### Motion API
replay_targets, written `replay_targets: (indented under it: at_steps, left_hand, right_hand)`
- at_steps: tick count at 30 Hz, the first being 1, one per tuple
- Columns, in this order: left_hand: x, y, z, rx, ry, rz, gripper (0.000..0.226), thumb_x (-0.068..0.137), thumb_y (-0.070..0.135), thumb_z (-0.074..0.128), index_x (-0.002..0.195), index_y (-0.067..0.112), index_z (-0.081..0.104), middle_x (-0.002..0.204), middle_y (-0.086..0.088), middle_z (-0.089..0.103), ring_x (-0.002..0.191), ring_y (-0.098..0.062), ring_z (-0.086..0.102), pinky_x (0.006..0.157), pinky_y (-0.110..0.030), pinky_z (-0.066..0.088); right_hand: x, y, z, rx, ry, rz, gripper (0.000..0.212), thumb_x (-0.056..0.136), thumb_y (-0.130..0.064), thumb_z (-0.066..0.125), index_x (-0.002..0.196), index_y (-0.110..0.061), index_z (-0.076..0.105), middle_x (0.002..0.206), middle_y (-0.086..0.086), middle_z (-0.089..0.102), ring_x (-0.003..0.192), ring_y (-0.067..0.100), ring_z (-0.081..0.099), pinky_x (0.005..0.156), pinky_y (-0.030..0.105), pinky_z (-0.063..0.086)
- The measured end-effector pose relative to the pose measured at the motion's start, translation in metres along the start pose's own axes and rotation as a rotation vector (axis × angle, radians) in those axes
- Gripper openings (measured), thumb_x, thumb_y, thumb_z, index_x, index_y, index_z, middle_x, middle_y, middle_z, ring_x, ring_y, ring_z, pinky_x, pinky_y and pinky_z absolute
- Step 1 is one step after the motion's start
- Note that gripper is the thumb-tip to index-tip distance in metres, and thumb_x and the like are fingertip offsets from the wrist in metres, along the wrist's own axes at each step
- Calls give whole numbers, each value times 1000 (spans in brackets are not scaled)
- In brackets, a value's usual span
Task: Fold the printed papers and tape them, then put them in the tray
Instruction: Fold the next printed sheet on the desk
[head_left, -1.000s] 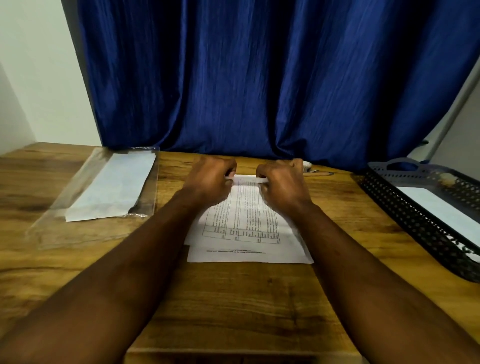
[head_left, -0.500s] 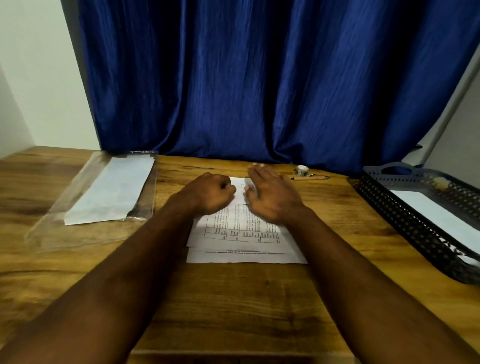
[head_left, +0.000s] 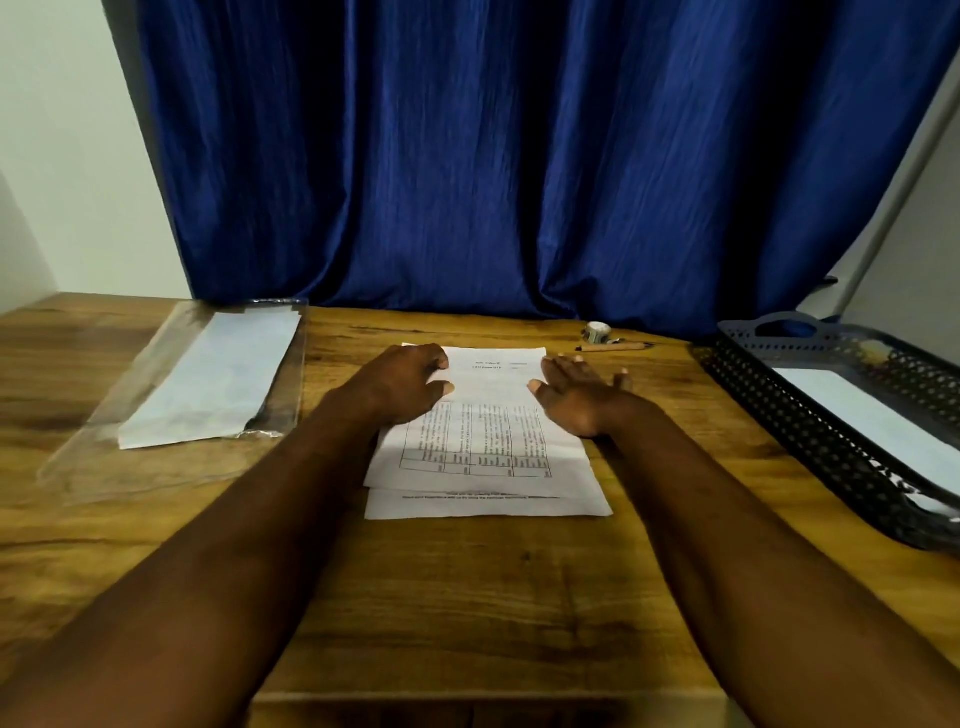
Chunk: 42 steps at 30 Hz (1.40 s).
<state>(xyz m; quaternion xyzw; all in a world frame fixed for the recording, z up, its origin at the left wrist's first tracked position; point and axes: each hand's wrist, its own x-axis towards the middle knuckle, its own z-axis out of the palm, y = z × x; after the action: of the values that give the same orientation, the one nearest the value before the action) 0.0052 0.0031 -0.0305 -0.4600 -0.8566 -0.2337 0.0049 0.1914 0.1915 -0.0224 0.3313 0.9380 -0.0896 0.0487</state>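
The printed paper (head_left: 483, 441) lies folded on the wooden table in front of me, table print facing up, with a lower sheet's edge (head_left: 483, 506) sticking out at the near side. My left hand (head_left: 400, 384) rests on the paper's far left part with its fingers curled and nothing in them. My right hand (head_left: 582, 397) is flat and open at the paper's right edge, fingers pointing away. A small tape roll (head_left: 597, 332) stands beyond the right hand. At the right stands the dark perforated tray (head_left: 810, 415), with a white folded paper (head_left: 872, 421) lying in it.
A pen (head_left: 615, 347) lies beside the tape roll. At the left a clear plastic sleeve (head_left: 104, 441) holds a white sheet (head_left: 213, 384). A blue curtain (head_left: 519, 156) hangs behind the table's far edge.
Both hands have left the paper's far edge, which they were pinching. The right hand opened flat and slid to the right edge; the left hand shifted a little to the left.
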Motion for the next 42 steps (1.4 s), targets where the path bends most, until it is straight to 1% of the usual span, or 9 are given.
replay_targets:
  at_steps: [4,10,15,19,25,28,35,39,42]
  left_hand:
    - [-2,-1,-1,116,-106,72,55,102,55,57,152,35,46,162,2,41,149,-25,32,118,-51,32]
    - [0,-3,-5,-17,-4,68,73,88,58,75,151,33,48,156,1,47,147,-24,37,122,-53,30]
    - [-6,9,-7,-28,197,124,29,89,32,81,115,28,69,116,9,62,119,-20,55,105,-45,45]
    - [-12,17,-12,-78,368,166,15,92,20,74,92,32,65,98,12,63,99,-15,58,98,-49,48]
    - [-16,24,-18,-32,389,233,19,90,9,65,89,27,68,90,9,66,84,-12,60,78,-40,54]
    - [-17,25,-16,-12,319,224,17,90,14,70,85,29,65,85,10,68,81,-12,63,71,-41,57]
    - [-19,22,-13,14,205,205,20,85,8,72,82,26,63,86,8,70,83,-16,66,73,-47,60]
    - [-19,22,-13,13,118,185,17,84,10,70,89,26,68,89,8,71,86,-15,66,77,-46,61]
    - [-18,19,-13,4,60,188,11,83,19,70,92,25,71,89,7,72,87,-16,66,79,-44,60]
  right_hand:
    - [4,-2,6,0,34,9,68,110,-62,13,170,-34,0,178,-7,-11,164,22,-12,124,68,-12]
    - [8,-2,7,41,237,-55,81,102,-78,24,169,-37,9,179,-2,2,165,27,0,125,67,-3]
    - [3,-13,1,84,483,-256,85,96,-70,52,167,-33,23,175,-2,25,161,24,19,125,67,3]
    - [-6,-27,-4,15,636,-363,87,89,-55,68,164,-28,35,157,-1,50,146,23,41,123,61,12]
    - [-10,-46,-4,-70,746,-290,37,91,-39,77,126,-34,69,124,-10,73,118,16,62,114,52,24]
    - [-7,-42,-3,-55,726,-267,17,93,-24,73,107,-34,75,103,-11,75,107,16,65,115,54,21]
    - [-1,-31,0,-111,615,-217,31,87,-5,71,104,-31,73,93,-9,76,101,19,69,120,57,13]
    - [-6,-33,0,-116,430,-230,43,92,-14,64,129,-34,70,124,-8,75,125,20,63,125,63,8]
    - [-14,-35,-5,-122,268,-220,38,99,-42,49,131,-31,67,140,-2,67,137,25,54,124,66,4]
